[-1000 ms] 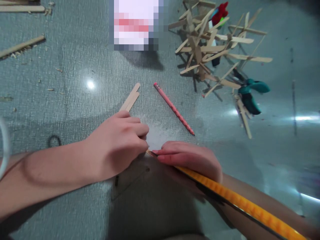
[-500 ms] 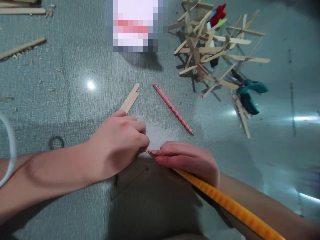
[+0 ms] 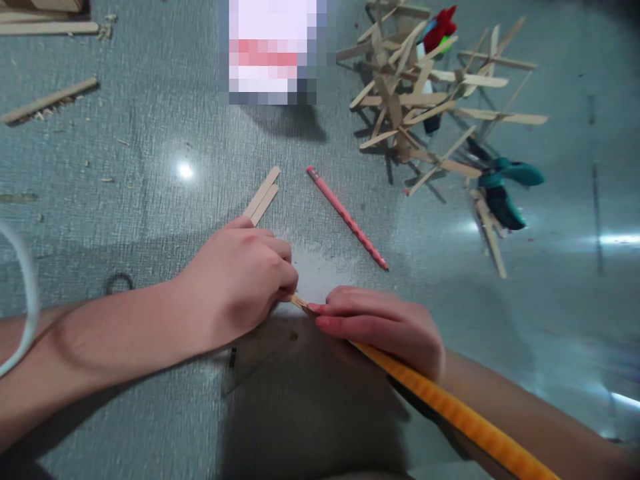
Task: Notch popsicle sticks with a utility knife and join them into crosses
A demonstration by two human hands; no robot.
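Observation:
My left hand (image 3: 240,277) is closed on a small wooden craft stick (image 3: 299,302), pressing it near the table; most of the stick is hidden under the fingers. My right hand (image 3: 385,327) is closed, its fingertips at the stick's exposed end. A long orange ridged tool (image 3: 450,403) with a dark underside runs from beneath that hand toward the lower right; its working end is hidden. Two pale craft sticks (image 3: 263,197) stick out beyond my left knuckles. Pale dust (image 3: 317,270) lies between the hands. Farther off rests a pink pencil (image 3: 347,219).
A tangle of joined craft sticks (image 3: 395,100) spreads at the upper right, beside teal-handled pliers (image 3: 510,180). A clear set square (image 3: 260,360) lies below my left hand. Another stick (image 3: 50,101) with shavings is at the left. A pixelated bright object (image 3: 270,50) stands at the back.
My right hand has shifted slightly right and down, with the orange tool, so a little more of the stick shows. The left hand stays nearly in place.

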